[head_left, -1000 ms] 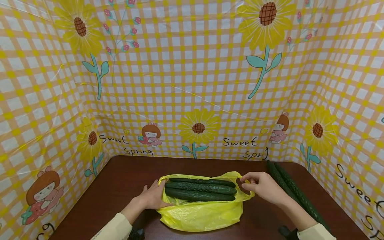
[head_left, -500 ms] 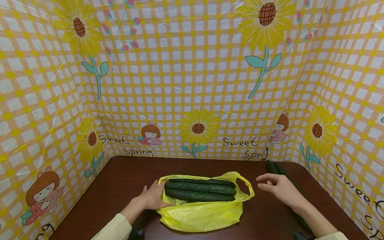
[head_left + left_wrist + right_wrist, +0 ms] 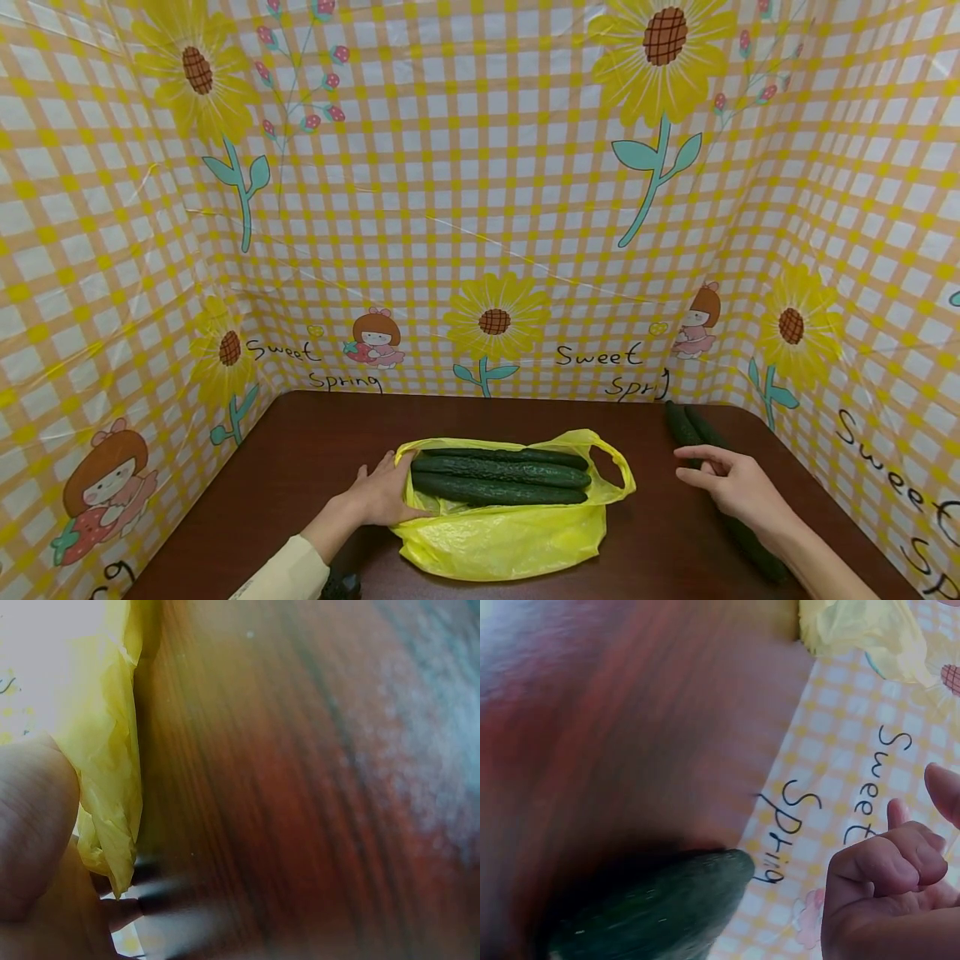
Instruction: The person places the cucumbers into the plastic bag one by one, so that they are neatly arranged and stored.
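A yellow plastic bag [image 3: 502, 542] lies on the table with its mouth facing up, and three cucumbers [image 3: 498, 477] lie side by side inside it. My left hand [image 3: 378, 492] rests against the bag's left end, fingers spread at the back rim and thumb along the front rim. In the left wrist view the bag's edge [image 3: 112, 780] passes by the thumb. To the right of the bag, my right hand [image 3: 738, 487] hovers above two loose cucumbers [image 3: 686, 427], with nothing in its fingers. One cucumber's end [image 3: 667, 904] shows close up in the right wrist view.
The bag's right handle loop [image 3: 626, 475] stands out toward the right hand. A dark object [image 3: 342, 585] sits by the left sleeve at the front edge. Checked cloth walls [image 3: 420, 250] enclose the brown table [image 3: 337, 425] at the back and sides.
My right hand has left the bag's right handle and moved right, over the loose cucumbers. The left hand and the bag have stayed in place.
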Available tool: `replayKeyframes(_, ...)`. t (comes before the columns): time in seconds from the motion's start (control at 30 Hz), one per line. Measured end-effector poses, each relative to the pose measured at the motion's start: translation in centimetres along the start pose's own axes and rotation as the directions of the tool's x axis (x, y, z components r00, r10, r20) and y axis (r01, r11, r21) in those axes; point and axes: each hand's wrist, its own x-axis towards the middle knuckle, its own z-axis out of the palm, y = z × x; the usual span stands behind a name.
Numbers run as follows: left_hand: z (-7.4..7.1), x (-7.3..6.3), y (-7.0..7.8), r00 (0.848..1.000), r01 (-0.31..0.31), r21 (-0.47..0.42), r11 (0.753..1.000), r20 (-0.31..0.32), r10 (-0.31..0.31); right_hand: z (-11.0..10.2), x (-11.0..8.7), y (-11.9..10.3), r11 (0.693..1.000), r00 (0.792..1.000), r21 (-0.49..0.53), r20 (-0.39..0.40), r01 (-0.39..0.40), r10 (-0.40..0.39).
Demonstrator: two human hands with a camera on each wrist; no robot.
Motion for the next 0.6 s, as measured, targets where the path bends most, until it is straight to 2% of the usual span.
replayKeyframes(0.17, 0.1, -0.1, -0.1, 1.0, -0.01, -0.001, 1.0, -0.004, 0.01, -0.4, -0.3, 1.1, 0.996, 0.999, 0.079, -0.004, -0.045, 0.046)
replayKeyframes(0.4, 0.1, -0.1, 0.0, 1.0, -0.016, -0.002, 1.0, -0.006, 0.016, -0.8, -1.0, 2.8, 0.992, 0.996, 0.082, -0.004, -0.094, 0.095)
replayKeyframes(0.6, 0.0, -0.2, 0.0, 1.0, -0.014, -0.004, 1.0, -0.01, 0.014, -1.1, -1.3, 3.8, 0.981, 0.984, 0.085, -0.029, -0.172, 0.175)
